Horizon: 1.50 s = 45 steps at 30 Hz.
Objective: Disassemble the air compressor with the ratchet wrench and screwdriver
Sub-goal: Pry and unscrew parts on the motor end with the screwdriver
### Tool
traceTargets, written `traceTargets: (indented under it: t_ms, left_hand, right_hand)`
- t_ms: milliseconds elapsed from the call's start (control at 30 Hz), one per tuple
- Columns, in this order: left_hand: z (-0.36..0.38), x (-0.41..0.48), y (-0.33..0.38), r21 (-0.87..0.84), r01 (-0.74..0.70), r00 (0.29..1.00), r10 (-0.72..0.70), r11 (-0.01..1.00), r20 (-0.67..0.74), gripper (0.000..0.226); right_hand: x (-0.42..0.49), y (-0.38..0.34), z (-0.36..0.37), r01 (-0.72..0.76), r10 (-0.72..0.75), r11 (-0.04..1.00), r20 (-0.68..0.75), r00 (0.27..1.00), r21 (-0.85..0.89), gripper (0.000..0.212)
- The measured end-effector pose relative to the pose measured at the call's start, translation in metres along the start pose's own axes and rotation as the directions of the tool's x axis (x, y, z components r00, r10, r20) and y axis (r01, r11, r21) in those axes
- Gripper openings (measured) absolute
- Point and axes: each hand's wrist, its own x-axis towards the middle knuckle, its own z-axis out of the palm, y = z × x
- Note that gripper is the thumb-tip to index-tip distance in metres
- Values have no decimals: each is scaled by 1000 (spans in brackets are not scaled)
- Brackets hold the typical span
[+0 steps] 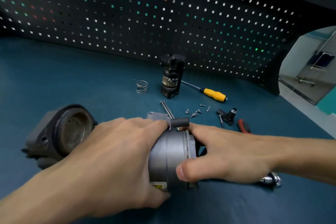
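Grey motor housing (pixel 169 152) clasped; left hand (pixel 112 158), right hand (pixel 227 156).

Grey compressor motor (pixel 169 156) on its side (yellow warning label (pixel 160 186) showing), yellow-handled screwdriver (pixel 214 94) flat, well behind it

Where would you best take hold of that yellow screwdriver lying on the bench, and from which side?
Grip the screwdriver by its thick yellow handle, coming down from above at its right end. It lies flat on the mat, and its thin shaft runs close to the upright black part, so that end is crowded, while the handle lies free.
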Motion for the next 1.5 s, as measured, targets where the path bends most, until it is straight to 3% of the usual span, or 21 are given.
traceTargets:
  t_ms: [233, 400, 500, 600, 667, 700, 767, 833, 900, 1000, 1100, 1233, 1400, 1500]
  left_hand:
    - [3, 3, 1, 30, 27, 999, -28, 999, 27, 83]
    - [0, 10, -1, -7, 63, 997, -63, 998, 37, 89]
    - [-2, 13, -2, -25, 94, 995, -93, 995, 31, 89]
    - [5, 16, -9, 50, 128, 990, -130, 991, 49, 91]
    - [14, 18, -18, 127, 144, 984, -155, 981, 85, 88]
    - [17, 19, -23, 161, 151, 981, -168, 975, 100, 87]
    - [19, 21, -33, 183, 185, 973, -206, 966, 104, 87]
    - [17, 23, -39, 181, 230, 964, -249, 956, 90, 87]
    - [16, 26, -40, 220, 241, 959, -267, 945, 95, 85]
    - [20, 30, -41, 290, 228, 959, -266, 930, 98, 76]
    - [25, 35, -42, 333, 260, 952, -298, 907, 68, 80]
    - [33, 43, -40, 384, 302, 947, -321, 873, -16, 73]
    - [38, 46, -44, 380, 316, 946, -320, 869, -56, 79]
    - [39, 46, -44, 381, 311, 948, -310, 870, -68, 76]
  right_hand:
    - [6, 8, 0, 25, -25, 1000, 19, 1000, -6, 56]
    - [13, 13, 0, 37, -37, 998, 1, 999, 44, 65]
    - [21, 10, 0, 176, -180, 973, 14, 984, 146, 75]
    - [34, 13, -14, 268, -274, 958, 62, 960, 99, 46]
    - [50, 32, -37, 207, -207, 978, -15, 978, -37, 65]
    - [60, 47, -53, 130, -140, 988, -128, 982, -87, 76]
    - [85, 86, -86, -37, -33, 985, -395, 918, -170, 70]
    - [116, 129, -111, -246, 71, 937, -554, 830, -249, 63]
    - [145, 162, -124, -414, 215, 871, -551, 806, -266, 71]
    - [183, 186, -129, -509, 373, 836, -470, 800, -202, 85]
    - [211, 192, -132, -508, 388, 835, -426, 817, -213, 82]
    - [229, 197, -136, -566, 447, 803, -440, 779, -186, 66]
    - [237, 204, -130, -552, 417, 804, -454, 788, -221, 37]
    - [235, 208, -130, -549, 402, 817, -507, 762, -177, 41]
